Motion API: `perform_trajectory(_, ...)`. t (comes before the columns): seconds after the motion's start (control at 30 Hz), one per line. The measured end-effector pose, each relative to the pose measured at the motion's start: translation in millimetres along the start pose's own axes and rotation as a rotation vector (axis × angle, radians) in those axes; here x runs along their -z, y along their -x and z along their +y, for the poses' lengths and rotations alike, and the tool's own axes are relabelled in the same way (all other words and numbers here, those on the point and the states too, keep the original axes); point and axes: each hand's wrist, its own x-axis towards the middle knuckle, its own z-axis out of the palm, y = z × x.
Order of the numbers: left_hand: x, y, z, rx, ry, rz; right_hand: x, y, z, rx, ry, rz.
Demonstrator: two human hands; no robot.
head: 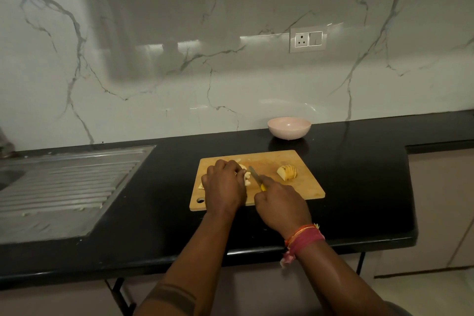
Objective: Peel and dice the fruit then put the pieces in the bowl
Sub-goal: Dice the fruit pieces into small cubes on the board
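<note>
steel draining board (64, 182) left | black counter (359, 187) | wall socket (307, 39) on marble backsplash (179, 72)

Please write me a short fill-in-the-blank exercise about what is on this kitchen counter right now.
1. The right hand grips a ____ with a yellow handle.
2. The left hand holds pale fruit pieces on the wooden ____.
3. The pink bowl stands on the black counter, ____ the board.
4. A fruit wedge with its peel on lies to the ____ of the blade.

Missing words: knife; cutting board; behind; right
</note>
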Motion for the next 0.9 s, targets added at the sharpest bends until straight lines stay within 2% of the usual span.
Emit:
perform_trajectory(0.1,-2,-13,1,0.057,0.028,0.040,2,-4,0,-0.009,-0.004,0.015)
perform_trajectory(0.2,-7,-27,1,0.054,-0.051,0.017,0,-8,3,-0.018,-0.003,0.019)
perform_trajectory(0.53,-9,-58,17,-0.008,-0.375,-0.369,-1,-14,7,-0.051,-0.063,0.021)
perform_trajectory(0.9,-13,-62,16,0.054,-0.051,-0.268,3,-14,14,-0.114,-0.236,0.035)
